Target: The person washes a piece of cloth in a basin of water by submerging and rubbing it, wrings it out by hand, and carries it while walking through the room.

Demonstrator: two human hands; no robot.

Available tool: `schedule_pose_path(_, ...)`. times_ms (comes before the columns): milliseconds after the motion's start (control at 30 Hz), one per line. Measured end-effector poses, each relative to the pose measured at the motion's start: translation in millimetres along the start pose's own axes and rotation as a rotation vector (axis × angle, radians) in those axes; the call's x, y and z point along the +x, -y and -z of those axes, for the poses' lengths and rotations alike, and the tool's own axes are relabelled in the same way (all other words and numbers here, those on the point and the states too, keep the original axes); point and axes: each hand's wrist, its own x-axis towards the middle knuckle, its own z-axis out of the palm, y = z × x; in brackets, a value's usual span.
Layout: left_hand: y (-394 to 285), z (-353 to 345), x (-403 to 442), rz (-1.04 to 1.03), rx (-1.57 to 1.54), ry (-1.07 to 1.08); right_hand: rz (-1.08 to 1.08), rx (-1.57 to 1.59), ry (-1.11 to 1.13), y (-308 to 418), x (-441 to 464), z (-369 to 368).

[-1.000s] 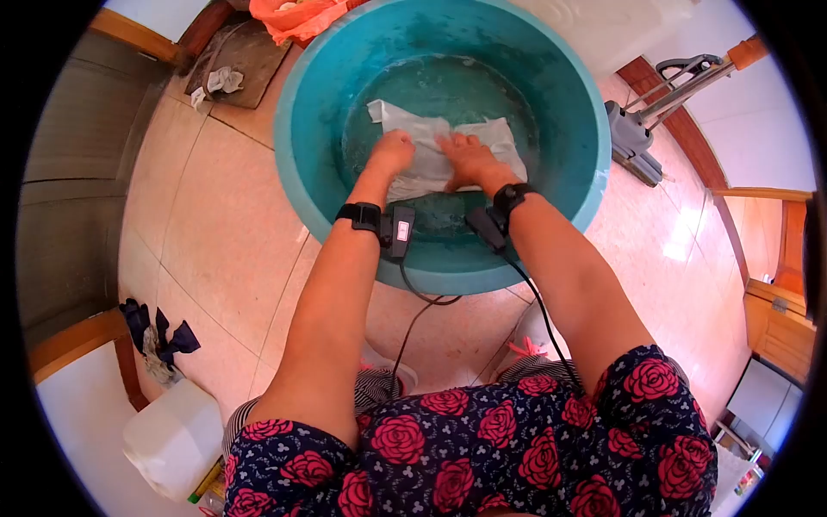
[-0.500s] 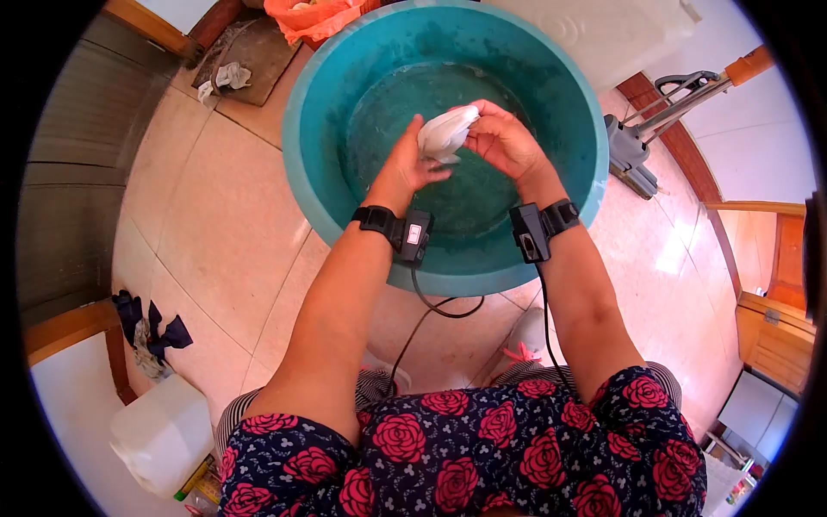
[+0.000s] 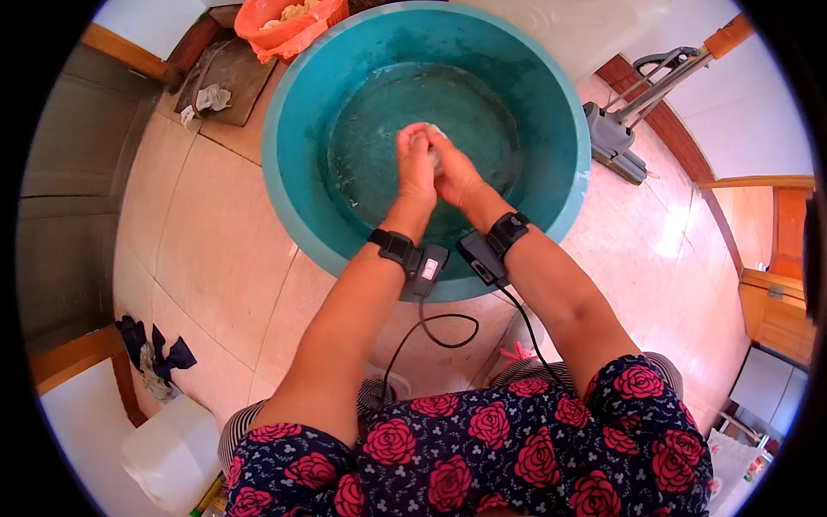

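Note:
A large teal tub stands on the floor in front of me, with a shallow layer of water at its bottom. Over its middle, my left hand and my right hand are pressed together around a white cloth. Only small parts of the bunched cloth show between the palms and at the fingertips. Both hands are closed on it. A black device is strapped to each wrist, with a cable running down from it.
An orange bag in a basket touches the tub's back left. A grey floor tool leans at the right. A brown mat with a rag lies at the left, dark cloths and a white container nearer.
The cloth was spread on the tub's bottom, then lifted and bunched up. Now it is squeezed small between both hands, which have come together.

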Motion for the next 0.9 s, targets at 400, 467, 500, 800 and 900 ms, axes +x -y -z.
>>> schedule_pose_path(400, 6.2, -0.6, -3.0, 0.268, -0.245, 0.137, 0.137, -0.381, -0.04, 10.1, -14.6, -4.7)
schedule_pose_path(467, 6.1, -10.6, -18.4, 0.23, -0.189, 0.244, 0.191, -0.18, -0.12, 15.6, -6.3, 5.3)
schedule_pose_path(500, 13.0, -7.9, -18.2, 0.187, -0.135, 0.259, 0.164, -0.16, -0.089, 10.3, 3.1, 15.2)
schedule_pose_path(800, 13.5, 55.6, 44.8, 0.124, -0.155, -0.064, 0.358, -0.524, 0.222, -25.6, 12.9, 7.2)
schedule_pose_path(900, 20.2, 71.6, 43.8, 0.151, -0.184, -0.003, 0.534, -0.668, 0.278, -29.3, 1.6, -1.8)
